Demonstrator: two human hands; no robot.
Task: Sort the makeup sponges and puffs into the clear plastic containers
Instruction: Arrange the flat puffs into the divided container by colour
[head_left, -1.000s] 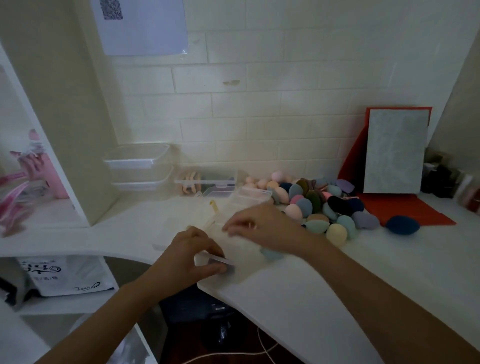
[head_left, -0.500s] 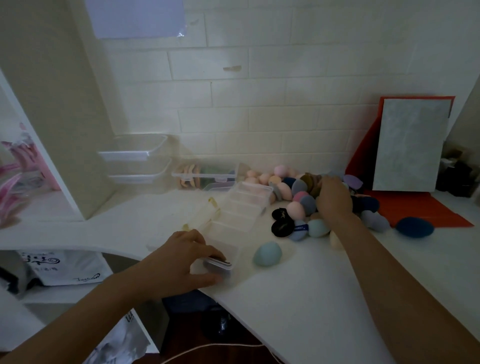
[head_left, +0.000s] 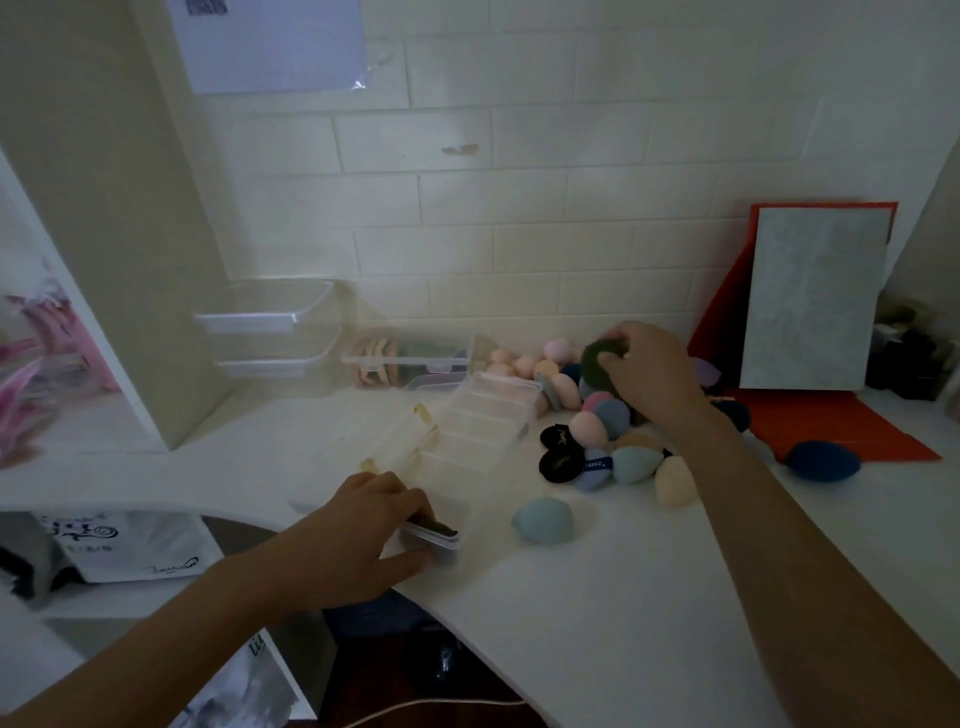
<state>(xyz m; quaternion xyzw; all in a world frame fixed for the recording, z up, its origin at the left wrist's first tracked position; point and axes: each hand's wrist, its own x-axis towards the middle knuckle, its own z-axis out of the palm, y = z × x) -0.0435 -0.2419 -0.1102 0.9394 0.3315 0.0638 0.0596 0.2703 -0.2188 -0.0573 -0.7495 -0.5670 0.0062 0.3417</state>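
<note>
A clear divided container (head_left: 483, 426) lies open on the white counter (head_left: 649, 587). My left hand (head_left: 374, 525) grips its near end, where a dark puff sits in the nearest compartment. Right of the container is a pile of coloured sponges and puffs (head_left: 608, 431). My right hand (head_left: 649, 374) is over the pile's far side, closed on a dark green sponge (head_left: 597, 361) and lifting it. A light blue sponge (head_left: 543, 519) lies alone near the container. A navy sponge (head_left: 823, 460) lies to the right.
Two stacked clear tubs (head_left: 270, 332) and a clear box holding puffs (head_left: 410, 358) stand by the tiled wall. A grey board (head_left: 815, 296) leans on a red folder (head_left: 852, 426) at the right. A white shelf divider (head_left: 130, 260) rises at the left. The counter edge curves near me.
My right hand left the container, reached into the pile and now lifts a dark green sponge. My left hand stays on the container's near end.
</note>
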